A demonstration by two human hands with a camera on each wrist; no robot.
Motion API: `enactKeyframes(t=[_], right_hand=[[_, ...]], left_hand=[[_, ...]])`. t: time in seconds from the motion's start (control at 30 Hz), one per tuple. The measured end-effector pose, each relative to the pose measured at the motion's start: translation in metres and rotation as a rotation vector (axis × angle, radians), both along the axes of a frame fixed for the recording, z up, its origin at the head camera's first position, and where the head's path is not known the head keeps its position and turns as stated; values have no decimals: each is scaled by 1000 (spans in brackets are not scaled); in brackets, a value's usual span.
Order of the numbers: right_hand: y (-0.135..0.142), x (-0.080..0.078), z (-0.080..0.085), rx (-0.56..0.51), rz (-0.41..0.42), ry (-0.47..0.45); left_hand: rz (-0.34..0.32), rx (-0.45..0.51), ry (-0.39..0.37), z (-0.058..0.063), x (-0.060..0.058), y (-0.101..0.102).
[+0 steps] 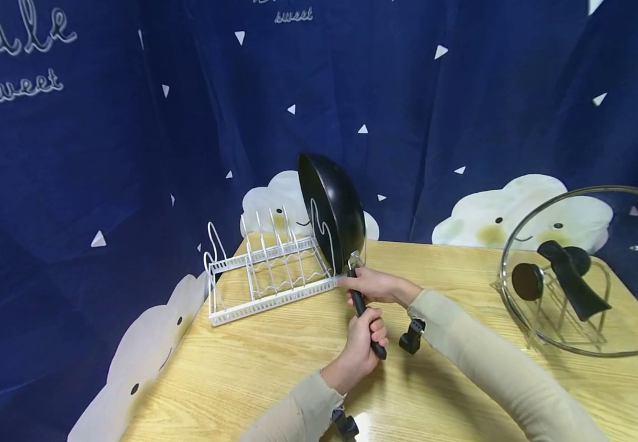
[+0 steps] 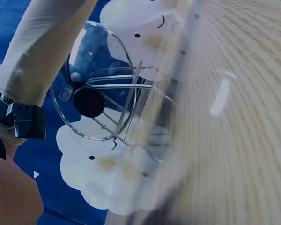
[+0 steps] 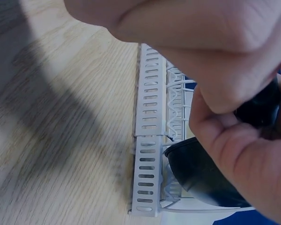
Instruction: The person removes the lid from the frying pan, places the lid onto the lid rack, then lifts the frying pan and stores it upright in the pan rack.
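A black wok point(image 1: 343, 209) stands tilted on its edge at the right end of a white wire rack point(image 1: 275, 299), with its long handle toward me. My left hand point(image 1: 360, 344) grips the handle point(image 1: 359, 302) near its lower end. Higher up, close to where handle meets pan, my right hand point(image 1: 374, 285) holds it too. In the right wrist view, curled fingers partly hide the wok point(image 3: 201, 173), which sits against the slotted side rail point(image 3: 147, 173) of the rack. The left wrist view shows only part of the left hand point(image 2: 14, 192).
On the right, a large glass lid point(image 1: 509, 258) leans upright in a metal stand point(image 1: 564, 307), with a dark knob point(image 1: 527, 281) and a black handle point(image 1: 573, 279). A blue curtain point(image 1: 396, 92) hangs behind the wooden table point(image 1: 230, 380) and along its left side.
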State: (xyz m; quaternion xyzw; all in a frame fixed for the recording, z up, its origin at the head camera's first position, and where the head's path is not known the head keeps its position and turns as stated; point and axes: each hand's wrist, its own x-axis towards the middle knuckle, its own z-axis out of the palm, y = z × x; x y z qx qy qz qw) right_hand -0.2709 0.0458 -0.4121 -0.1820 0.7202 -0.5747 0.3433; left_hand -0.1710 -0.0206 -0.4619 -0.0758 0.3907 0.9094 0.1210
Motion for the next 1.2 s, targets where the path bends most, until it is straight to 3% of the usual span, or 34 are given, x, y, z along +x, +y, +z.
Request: enactKeyframes(t=[0.33,0.73,1.2], right_hand=[[6,-3,-3,-38,10,-79],[10,1,-18,52,20,-6],[8,2,-22,77,-11,17]], left_hand=[[-19,-52,23,-13,-5,-1],[-3,-140,-17,-34,-7,5],[-37,-232,-40,-34,-9,1]])
